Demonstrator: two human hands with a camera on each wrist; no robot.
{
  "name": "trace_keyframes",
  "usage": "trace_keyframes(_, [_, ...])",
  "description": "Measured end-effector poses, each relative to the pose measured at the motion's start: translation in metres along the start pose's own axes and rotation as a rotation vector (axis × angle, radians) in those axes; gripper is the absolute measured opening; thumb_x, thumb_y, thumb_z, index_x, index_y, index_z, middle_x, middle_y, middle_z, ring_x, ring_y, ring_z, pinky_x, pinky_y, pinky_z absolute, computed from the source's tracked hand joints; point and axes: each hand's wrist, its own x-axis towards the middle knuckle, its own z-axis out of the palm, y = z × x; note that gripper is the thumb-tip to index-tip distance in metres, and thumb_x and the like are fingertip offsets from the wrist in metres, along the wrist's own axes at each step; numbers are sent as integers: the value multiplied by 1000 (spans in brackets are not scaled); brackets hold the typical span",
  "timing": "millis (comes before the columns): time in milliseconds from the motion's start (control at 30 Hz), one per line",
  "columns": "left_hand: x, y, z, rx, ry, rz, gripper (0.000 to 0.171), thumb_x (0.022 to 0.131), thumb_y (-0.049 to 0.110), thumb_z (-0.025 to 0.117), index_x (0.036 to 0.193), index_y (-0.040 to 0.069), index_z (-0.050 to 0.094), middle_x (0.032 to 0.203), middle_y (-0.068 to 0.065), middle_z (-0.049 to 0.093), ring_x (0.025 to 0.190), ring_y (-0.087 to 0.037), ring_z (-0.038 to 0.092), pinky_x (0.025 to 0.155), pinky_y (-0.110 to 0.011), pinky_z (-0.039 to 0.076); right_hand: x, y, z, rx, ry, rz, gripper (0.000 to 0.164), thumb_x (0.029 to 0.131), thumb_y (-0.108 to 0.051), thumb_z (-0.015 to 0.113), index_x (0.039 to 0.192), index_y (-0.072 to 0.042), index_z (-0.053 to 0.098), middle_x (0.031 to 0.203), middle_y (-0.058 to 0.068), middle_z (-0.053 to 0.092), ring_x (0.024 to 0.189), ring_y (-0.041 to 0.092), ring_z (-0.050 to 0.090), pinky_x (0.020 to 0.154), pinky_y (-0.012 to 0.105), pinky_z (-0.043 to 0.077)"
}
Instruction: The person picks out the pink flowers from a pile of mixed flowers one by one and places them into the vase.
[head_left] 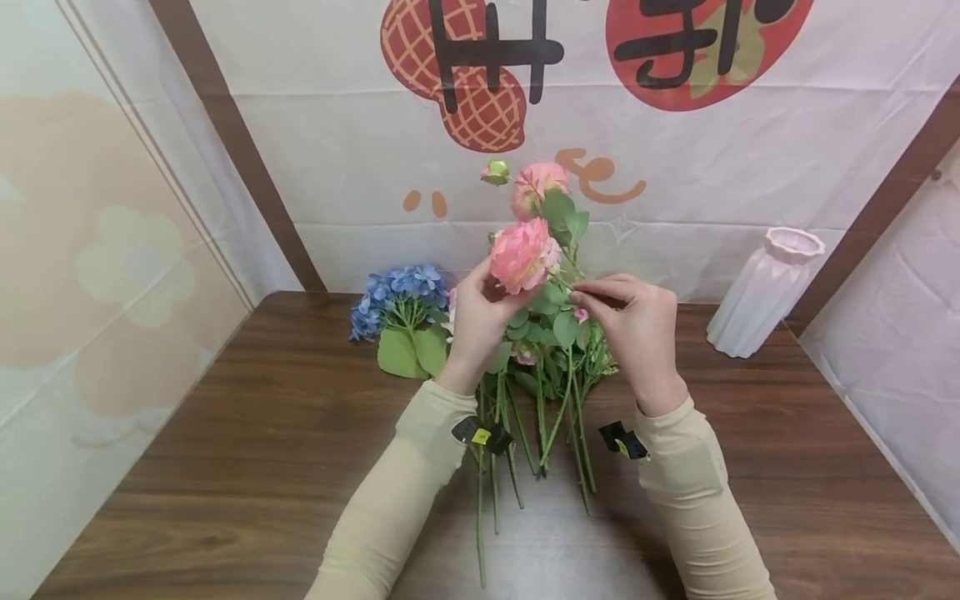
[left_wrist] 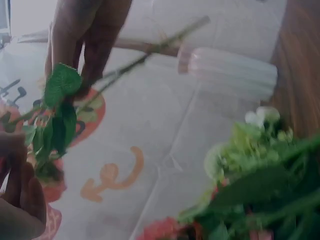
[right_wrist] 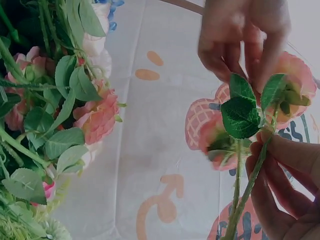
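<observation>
In the head view my left hand (head_left: 483, 321) has its thumb and fingers around the front bloom of a branched pink flower (head_left: 522, 254). My right hand (head_left: 637, 329) pinches that flower's green stem just below its leaves. A second bloom and a small bud rise behind. The right wrist view shows the right hand's fingers (right_wrist: 287, 170) on the stem (right_wrist: 247, 190), with the left hand (right_wrist: 245, 40) close to the leaves and blooms. Under both hands lies a bunch of flowers with long bare stems (head_left: 542, 417), partly hidden by the left forearm.
A blue hydrangea (head_left: 405, 292) with broad leaves lies at the bunch's left side. To the right, a white ribbed vase (head_left: 761, 292) stands near the back edge of the brown wooden table (head_left: 262, 467). Behind it hangs a printed cloth (head_left: 330, 150).
</observation>
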Motion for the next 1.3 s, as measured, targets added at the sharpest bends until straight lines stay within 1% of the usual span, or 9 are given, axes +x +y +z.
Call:
trace_keyframes(167, [-2, -7, -16, 61, 36, 13, 31, 82, -4, 68, 111, -4, 61, 100, -11, 64, 86, -15, 61, 76, -24, 53, 1, 3, -2, -34, 6, -7, 13, 76, -19, 79, 85, -10, 78, 81, 6, 74, 62, 15, 68, 56, 6, 41])
trace_keyframes(300, [-4, -12, -30, 107, 43, 48, 26, 85, -3, 65, 111, -5, 62, 104, -19, 64, 90, -19, 60, 78, -24, 51, 1, 4, -3, -68, 26, -17, 14, 76, -20, 79, 85, -9, 78, 80, 7, 74, 63, 16, 68, 57, 7, 41])
trace_keyframes(400, [-8, -11, -40, 158, 41, 58, 25, 87, -3, 63, 111, -7, 61, 106, -26, 62, 94, -27, 59, 83, -32, 49, 3, 6, -3, -92, 58, -36, 14, 76, -19, 79, 85, -9, 78, 78, 7, 74, 63, 17, 68, 58, 15, 48])
trace_keyframes(533, [-17, 0, -49, 241, 80, 14, 25, 89, 0, 60, 112, -9, 59, 107, -29, 61, 95, -28, 58, 87, -38, 47, 5, 9, -4, -119, 94, -71, 12, 76, -16, 79, 84, -7, 78, 75, 9, 73, 62, 20, 68, 58, 29, 52])
trace_keyframes(733, [-22, 6, -62, 283, 171, -73, 26, 91, 6, 60, 112, -11, 58, 106, -27, 59, 88, -14, 54, 78, -21, 45, 14, 17, -8, -166, 108, -108, 11, 77, -17, 78, 83, -8, 78, 73, 10, 72, 58, 21, 65, 55, 23, 42])
trace_keyframes(867, [-19, -8, -77, 295, 176, -102, 27, 91, 9, 62, 112, -8, 59, 108, -23, 61, 90, -14, 54, 77, -19, 45, 19, 21, -11, -192, 109, -131, 13, 78, -18, 77, 84, -7, 78, 75, 11, 73, 58, 22, 66, 55, 28, 46])
trace_keyframes(1133, [-22, -26, -107, 467, 193, -136, 25, 91, 14, 62, 113, 2, 62, 108, -16, 64, 95, -19, 55, 84, -27, 43, 30, 28, -21, -220, 119, -109, 13, 78, -16, 77, 85, -5, 77, 80, 14, 73, 64, 26, 70, 62, 37, 53])
trace_keyframes(1233, [-23, -27, -115, 500, 180, -138, 25, 92, 15, 61, 113, 2, 62, 109, -16, 64, 97, -21, 56, 84, -29, 43, 37, 30, -26, -230, 135, -91, 13, 79, -16, 77, 86, -6, 77, 84, 13, 74, 68, 26, 71, 64, 34, 53])
trace_keyframes(1300, [-24, -27, -120, 525, 175, -148, 25, 92, 16, 60, 113, 3, 62, 111, -14, 64, 100, -22, 56, 85, -30, 44, 42, 32, -30, -230, 145, -83, 13, 79, -17, 76, 87, -7, 77, 87, 12, 74, 72, 26, 72, 65, 22, 52])
